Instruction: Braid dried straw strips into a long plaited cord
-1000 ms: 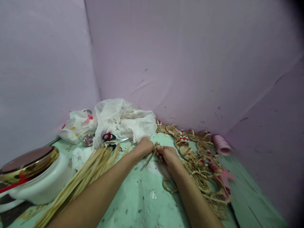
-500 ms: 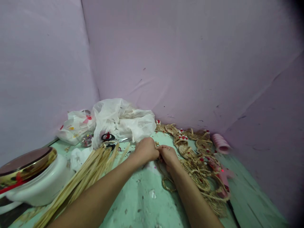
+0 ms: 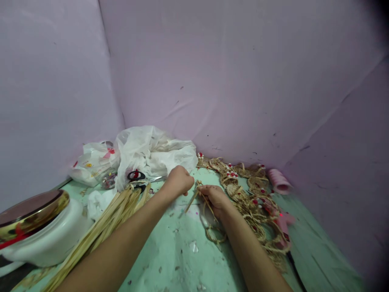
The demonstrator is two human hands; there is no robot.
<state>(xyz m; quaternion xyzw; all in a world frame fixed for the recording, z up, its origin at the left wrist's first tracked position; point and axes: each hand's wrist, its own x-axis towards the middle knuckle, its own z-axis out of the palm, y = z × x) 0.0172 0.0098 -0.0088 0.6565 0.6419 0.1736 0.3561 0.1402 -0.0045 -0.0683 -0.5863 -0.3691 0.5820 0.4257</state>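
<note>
My right hand (image 3: 214,198) pinches a braided straw cord (image 3: 199,187) near its end. From that grip a loose flat strip (image 3: 191,201) points down and left, and the cord's lower part curls into a loop on the table. My left hand (image 3: 181,181) is closed in a fist just left of the braid, apart from it. Whether anything is inside the fist is hidden. Behind my left wrist lie scissors with black handles (image 3: 136,175). A bundle of pale dried strips (image 3: 112,217) lies beside my left forearm.
Coiled straw braids with red and white beads (image 3: 240,194) spread at the right, beside a pink glue gun (image 3: 284,225) with a lit red light and a pink spool (image 3: 278,181). White plastic bags (image 3: 158,154) lie at the back. A lidded white pot (image 3: 57,235) stands left.
My hands were together at the braid. My left hand has moved away up and left, and the cord's end with its loose strip now shows at my right fingers.
</note>
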